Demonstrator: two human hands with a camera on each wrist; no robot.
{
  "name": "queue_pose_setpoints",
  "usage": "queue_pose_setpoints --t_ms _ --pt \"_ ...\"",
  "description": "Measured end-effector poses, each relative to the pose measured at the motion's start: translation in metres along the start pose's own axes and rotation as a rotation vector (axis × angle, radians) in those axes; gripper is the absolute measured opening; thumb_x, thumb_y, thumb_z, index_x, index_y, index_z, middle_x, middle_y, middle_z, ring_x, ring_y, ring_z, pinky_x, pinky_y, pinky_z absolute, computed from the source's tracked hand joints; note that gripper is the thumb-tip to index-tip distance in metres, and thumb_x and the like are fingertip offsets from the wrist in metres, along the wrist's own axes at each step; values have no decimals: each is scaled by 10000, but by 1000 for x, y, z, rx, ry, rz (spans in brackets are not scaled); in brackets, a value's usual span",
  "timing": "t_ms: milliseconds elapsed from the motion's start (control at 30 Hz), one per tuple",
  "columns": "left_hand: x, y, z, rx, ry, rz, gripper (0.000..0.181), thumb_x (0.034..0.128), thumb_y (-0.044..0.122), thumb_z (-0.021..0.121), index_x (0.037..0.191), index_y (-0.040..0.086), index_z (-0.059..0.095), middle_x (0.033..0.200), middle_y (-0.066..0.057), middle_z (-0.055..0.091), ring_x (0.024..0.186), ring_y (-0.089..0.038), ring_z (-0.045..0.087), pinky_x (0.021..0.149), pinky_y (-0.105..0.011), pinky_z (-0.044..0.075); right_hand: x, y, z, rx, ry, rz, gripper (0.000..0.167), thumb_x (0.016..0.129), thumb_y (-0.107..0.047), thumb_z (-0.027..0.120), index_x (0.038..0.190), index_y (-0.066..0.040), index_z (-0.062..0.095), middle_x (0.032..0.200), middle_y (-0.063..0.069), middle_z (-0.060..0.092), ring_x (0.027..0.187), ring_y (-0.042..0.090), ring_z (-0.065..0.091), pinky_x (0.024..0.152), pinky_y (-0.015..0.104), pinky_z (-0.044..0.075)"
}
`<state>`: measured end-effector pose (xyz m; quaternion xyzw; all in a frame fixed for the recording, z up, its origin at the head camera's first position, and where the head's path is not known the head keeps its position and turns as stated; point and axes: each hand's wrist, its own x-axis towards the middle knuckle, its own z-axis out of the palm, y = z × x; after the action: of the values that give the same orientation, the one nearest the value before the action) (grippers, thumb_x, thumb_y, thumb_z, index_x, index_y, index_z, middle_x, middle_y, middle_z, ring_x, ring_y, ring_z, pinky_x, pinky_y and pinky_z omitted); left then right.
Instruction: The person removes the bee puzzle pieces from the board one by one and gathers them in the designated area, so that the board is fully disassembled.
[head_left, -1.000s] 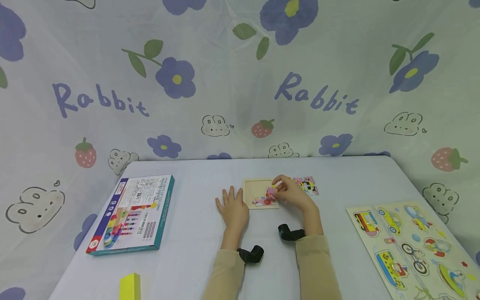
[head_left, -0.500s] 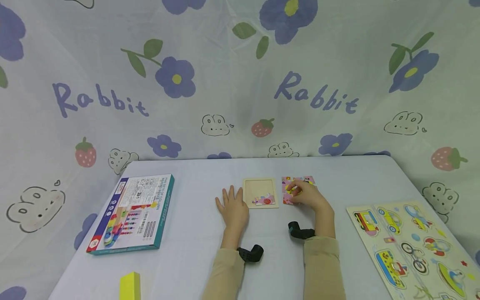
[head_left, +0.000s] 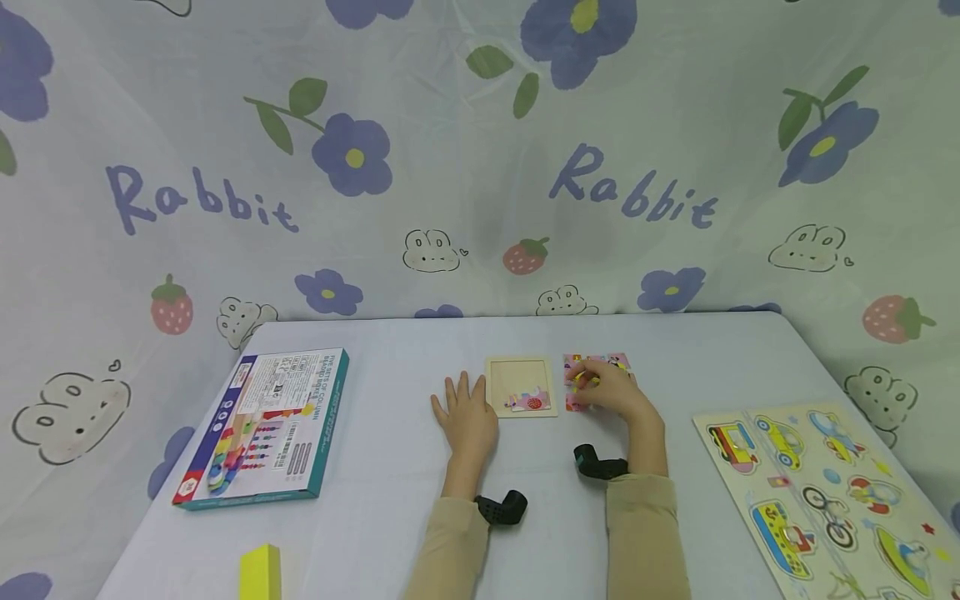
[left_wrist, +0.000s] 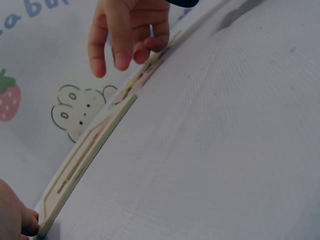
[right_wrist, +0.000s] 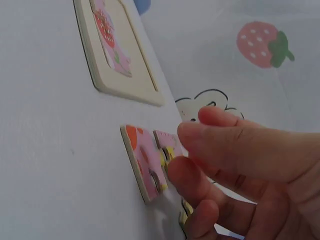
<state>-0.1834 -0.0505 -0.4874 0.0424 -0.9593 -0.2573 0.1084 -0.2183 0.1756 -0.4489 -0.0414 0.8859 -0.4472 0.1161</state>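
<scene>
My left hand (head_left: 468, 423) lies flat with fingers spread, its thumb side at the left edge of a shallow wooden puzzle tray (head_left: 517, 368). Inside the tray, pink puzzle pieces with a strawberry print (right_wrist: 106, 31) occupy the lower right. My right hand (head_left: 617, 390) hovers over a group of pink puzzle pieces (head_left: 572, 367) right of the tray, covering part of them. In the right wrist view, its bent fingertips (right_wrist: 192, 135) are close to a loose piece (right_wrist: 142, 160), with nothing visible between them. The left wrist view shows these fingers hanging loosely above the pieces.
A boxed beaded toy set (head_left: 262, 425) lies at the left of the white table. Nearer the front is a yellow block (head_left: 259, 573). A wooden board with vehicle pictures (head_left: 832, 492) lies at the right. A printed cloth (head_left: 465, 167) hangs behind.
My right hand has carried a pink puzzle piece from over the tray rightward to the group and let it go. My left hand has stayed in place.
</scene>
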Motion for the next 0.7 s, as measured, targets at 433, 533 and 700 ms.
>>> queue_pose_setpoints --t_ms 433,533,700 --pt "0 -2 3 27 -30 -20 417 883 80 465 1291 111 547 1437 -163 369 1373 -398 180 1062 -615 26 14 -27 42 -30 -122 -189 315 725 -57 761 1019 -55 650 830 58 576 707 149 507 607 260 432" --pt "1 -2 3 37 -38 -23 420 885 87 469 1298 115 540 1442 -159 363 1376 -395 172 1063 -614 23 14 -31 51 -116 -123 -200 327 717 -71 770 1026 -59 666 805 24 555 732 141 485 645 263 426" --pt "2 -1 3 37 -39 -17 420 886 95 470 1299 117 538 1444 -158 361 1376 -396 170 1060 -618 18 15 -36 58 -230 -84 -222 283 696 -92 793 957 -61 687 798 4 547 754 138 470 692 278 421"
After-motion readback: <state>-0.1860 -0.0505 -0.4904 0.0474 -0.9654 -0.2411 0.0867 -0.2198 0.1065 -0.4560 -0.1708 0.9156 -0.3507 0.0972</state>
